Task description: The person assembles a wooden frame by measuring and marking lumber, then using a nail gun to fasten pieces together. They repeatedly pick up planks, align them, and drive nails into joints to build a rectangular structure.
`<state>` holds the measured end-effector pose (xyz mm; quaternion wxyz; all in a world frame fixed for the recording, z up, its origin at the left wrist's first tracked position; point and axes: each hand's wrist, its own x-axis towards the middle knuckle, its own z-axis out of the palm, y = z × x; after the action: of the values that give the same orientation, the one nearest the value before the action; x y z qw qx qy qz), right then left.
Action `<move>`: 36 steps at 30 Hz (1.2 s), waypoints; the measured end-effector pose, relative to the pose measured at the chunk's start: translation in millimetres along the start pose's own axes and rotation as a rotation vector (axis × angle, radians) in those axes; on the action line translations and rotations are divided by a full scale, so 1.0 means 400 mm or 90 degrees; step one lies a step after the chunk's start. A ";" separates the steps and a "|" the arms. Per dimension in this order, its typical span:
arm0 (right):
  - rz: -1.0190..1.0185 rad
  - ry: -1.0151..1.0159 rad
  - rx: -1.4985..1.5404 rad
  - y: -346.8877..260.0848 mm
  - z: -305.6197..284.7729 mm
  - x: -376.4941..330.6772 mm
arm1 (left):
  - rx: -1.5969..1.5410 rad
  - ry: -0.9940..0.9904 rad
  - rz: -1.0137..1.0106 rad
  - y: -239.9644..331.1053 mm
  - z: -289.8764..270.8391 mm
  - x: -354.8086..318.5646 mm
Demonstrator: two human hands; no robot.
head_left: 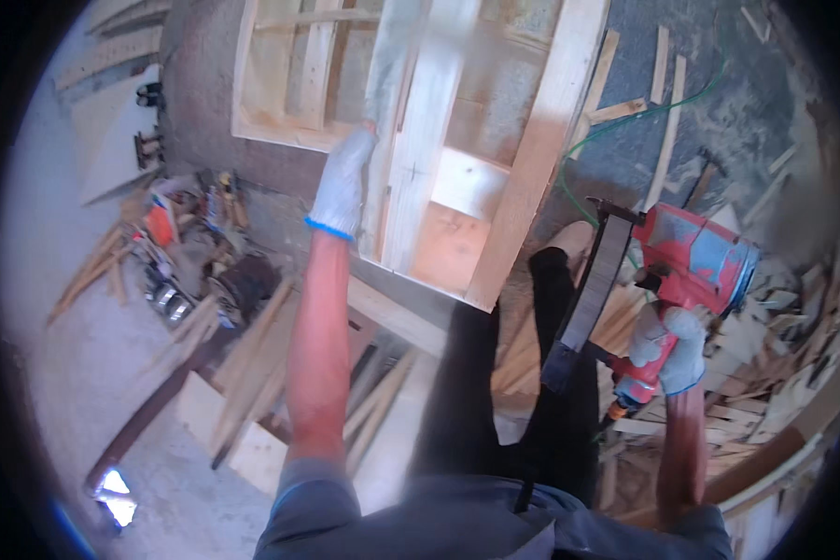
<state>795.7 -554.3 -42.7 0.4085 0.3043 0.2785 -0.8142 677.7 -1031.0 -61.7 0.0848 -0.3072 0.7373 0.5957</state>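
Note:
My right hand [668,347], in a pale work glove, is wrapped round the handle of a red nail gun [677,261]. Its long dark magazine [588,299] slants down to the left, and the nose is close to the frame's right side. A pale glove with a blue cuff covers my left hand [343,182]. That hand grips the edge of a large wooden frame [411,187] with upright boards and crosspieces; most of its fingers are hidden. The frame lies in front of me, its near end by my legs.
Loose wood strips [667,112] and a green hose [616,137] lie on the floor at the far right. Scrap wood [784,364] is heaped on the right. Tools and clutter [191,233] lie at left, near a crate of wood lengths [252,439].

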 end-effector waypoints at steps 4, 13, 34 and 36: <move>0.000 0.128 -0.094 -0.016 0.130 -0.065 | 0.224 -0.124 0.064 0.005 0.018 0.008; 0.007 0.266 -0.309 0.017 0.345 -0.165 | 0.453 0.012 0.288 -0.057 0.111 0.030; 0.021 0.459 -0.406 0.124 0.591 -0.058 | 0.254 0.008 0.224 -0.046 0.120 0.013; -0.044 0.489 -0.323 0.152 0.620 -0.039 | 0.263 0.009 0.236 -0.053 0.122 0.017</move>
<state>787.3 -751.9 119.6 0.3100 0.4649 0.6102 -0.5617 672.1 -990.4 -96.0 0.0298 -0.1471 0.8873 0.4361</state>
